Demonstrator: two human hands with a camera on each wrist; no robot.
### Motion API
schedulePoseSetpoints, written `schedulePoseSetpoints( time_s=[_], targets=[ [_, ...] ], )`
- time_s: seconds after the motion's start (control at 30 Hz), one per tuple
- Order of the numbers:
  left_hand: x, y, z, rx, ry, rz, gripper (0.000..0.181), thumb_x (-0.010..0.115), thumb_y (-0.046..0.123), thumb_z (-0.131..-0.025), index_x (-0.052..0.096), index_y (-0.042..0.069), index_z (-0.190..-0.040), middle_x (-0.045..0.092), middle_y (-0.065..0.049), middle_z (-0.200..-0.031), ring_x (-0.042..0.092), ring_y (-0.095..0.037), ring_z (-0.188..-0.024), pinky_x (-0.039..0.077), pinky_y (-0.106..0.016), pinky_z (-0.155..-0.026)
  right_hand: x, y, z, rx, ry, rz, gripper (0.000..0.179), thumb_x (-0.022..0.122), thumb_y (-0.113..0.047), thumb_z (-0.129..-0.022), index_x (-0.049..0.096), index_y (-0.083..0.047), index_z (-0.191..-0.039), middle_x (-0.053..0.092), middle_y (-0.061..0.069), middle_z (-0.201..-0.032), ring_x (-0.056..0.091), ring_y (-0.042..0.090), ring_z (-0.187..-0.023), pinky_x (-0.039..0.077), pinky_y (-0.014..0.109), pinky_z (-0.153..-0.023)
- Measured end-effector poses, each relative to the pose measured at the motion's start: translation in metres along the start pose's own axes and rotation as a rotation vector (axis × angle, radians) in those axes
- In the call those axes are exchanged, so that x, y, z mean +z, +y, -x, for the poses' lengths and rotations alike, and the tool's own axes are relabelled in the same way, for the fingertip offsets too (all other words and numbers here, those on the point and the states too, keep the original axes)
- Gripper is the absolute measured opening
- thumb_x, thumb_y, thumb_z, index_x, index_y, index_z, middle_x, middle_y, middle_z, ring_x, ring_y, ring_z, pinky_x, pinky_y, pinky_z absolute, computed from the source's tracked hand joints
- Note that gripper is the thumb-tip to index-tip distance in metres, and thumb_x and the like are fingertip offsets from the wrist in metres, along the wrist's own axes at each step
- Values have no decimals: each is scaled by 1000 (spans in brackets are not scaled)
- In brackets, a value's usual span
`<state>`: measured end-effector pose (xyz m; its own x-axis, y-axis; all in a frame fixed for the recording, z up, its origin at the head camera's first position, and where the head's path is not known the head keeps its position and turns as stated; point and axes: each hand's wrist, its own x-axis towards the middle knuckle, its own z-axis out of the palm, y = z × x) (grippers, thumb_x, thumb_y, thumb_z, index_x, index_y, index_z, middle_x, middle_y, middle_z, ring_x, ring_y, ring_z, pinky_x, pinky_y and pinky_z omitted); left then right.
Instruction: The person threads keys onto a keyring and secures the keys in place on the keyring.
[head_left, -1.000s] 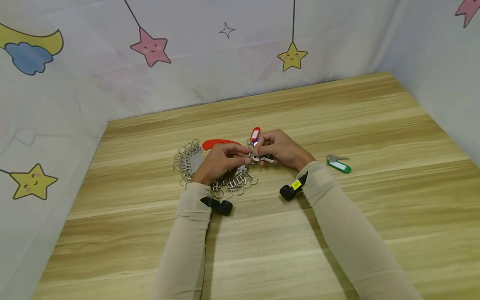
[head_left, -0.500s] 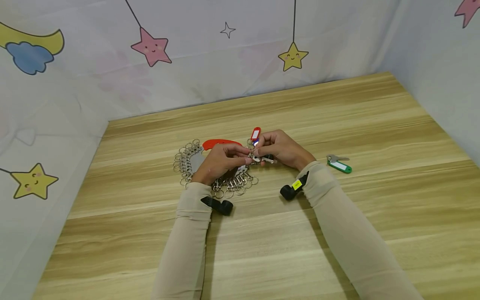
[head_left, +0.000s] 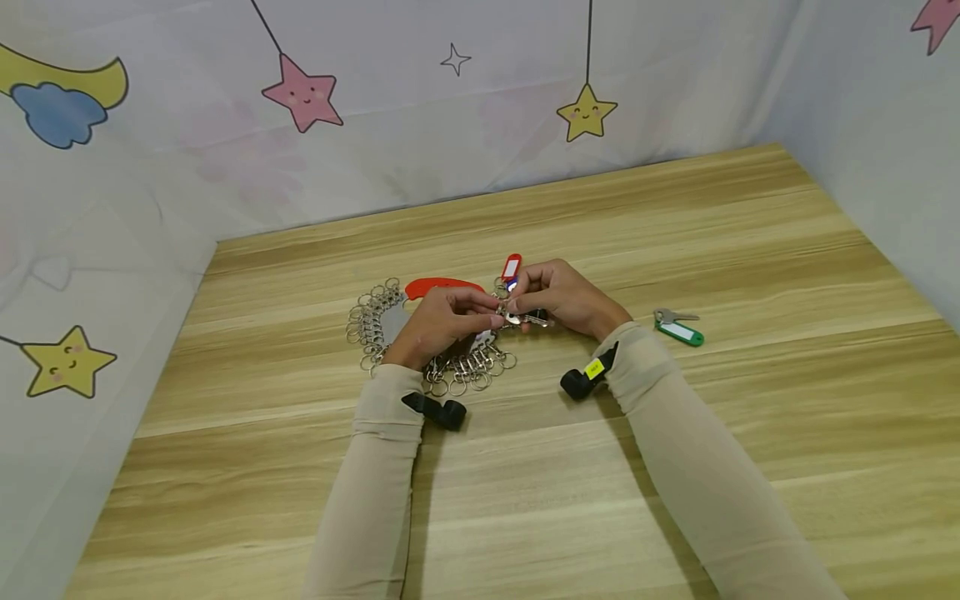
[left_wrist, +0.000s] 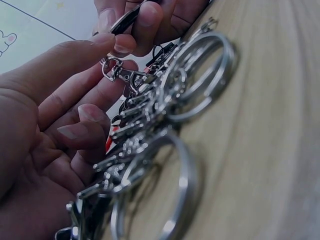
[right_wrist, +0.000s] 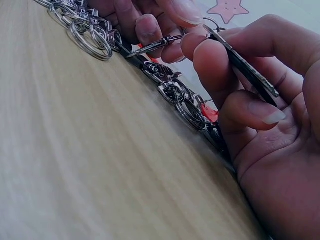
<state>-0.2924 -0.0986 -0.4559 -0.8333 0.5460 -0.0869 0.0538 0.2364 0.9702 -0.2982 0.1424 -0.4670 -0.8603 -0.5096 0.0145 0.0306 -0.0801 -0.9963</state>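
My left hand (head_left: 442,321) reaches over a grey key holder plate (head_left: 392,323) with a red grip (head_left: 442,287) and several snap hooks round its edge. Its thumb and fingers pinch a small split ring (right_wrist: 214,21), whose snap hook (left_wrist: 132,77) lies across the fingers in the left wrist view. Facing it, my right hand (head_left: 566,296) pinches a metal key (right_wrist: 252,70) with something black along its side. The key's head is right at the ring, where fingertips partly hide it. A red key tag (head_left: 511,267) and a blue tag (head_left: 512,284) show beyond the right fingers.
To the right on the wooden table (head_left: 525,500) lies another key (head_left: 675,316) with a green tag (head_left: 681,334). Loose rings (head_left: 457,385) fan out along the holder's near side. A white cloth wall (head_left: 450,125) with printed stars stands behind the table.
Both hands stay at the same place over the key holder, still on the ring and the key. The key shifts very slightly between the fingers.
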Motion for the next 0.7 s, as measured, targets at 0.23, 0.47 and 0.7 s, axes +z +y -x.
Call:
schedulePoseSetpoints(
  time_s=[0.23, 0.47, 0.7],
  targets=[
    [0, 0, 0, 2, 6, -14, 28, 82, 29, -87, 78, 15, -110, 72, -15, -94, 40, -23, -48, 36, -32, -43, 1, -1, 1, 0, -1, -39, 10, 72, 2, -90, 64, 2, -83, 64, 14, -81, 64, 21, -59, 41, 24, -48],
    [0, 0, -1, 4, 5, -11, 27, 82, 29, -87, 78, 14, -109, 73, -15, -94, 38, -23, -47, 35, -32, -43, 1, -1, 0, 5, -14, -64, 10, 71, 4, -89, 64, 2, -82, 64, 14, -81, 64, 20, -59, 46, 25, -51],
    [1, 0, -1, -2, 22, -34, 27, 83, 30, -86, 78, 15, -108, 73, -13, -94, 40, -22, -49, 35, -31, -44, 0, 0, 0, 5, -33, -60, 9, 71, 4, -90, 64, 4, -83, 64, 15, -83, 64, 21, -60, 49, 27, -54]
  ],
)
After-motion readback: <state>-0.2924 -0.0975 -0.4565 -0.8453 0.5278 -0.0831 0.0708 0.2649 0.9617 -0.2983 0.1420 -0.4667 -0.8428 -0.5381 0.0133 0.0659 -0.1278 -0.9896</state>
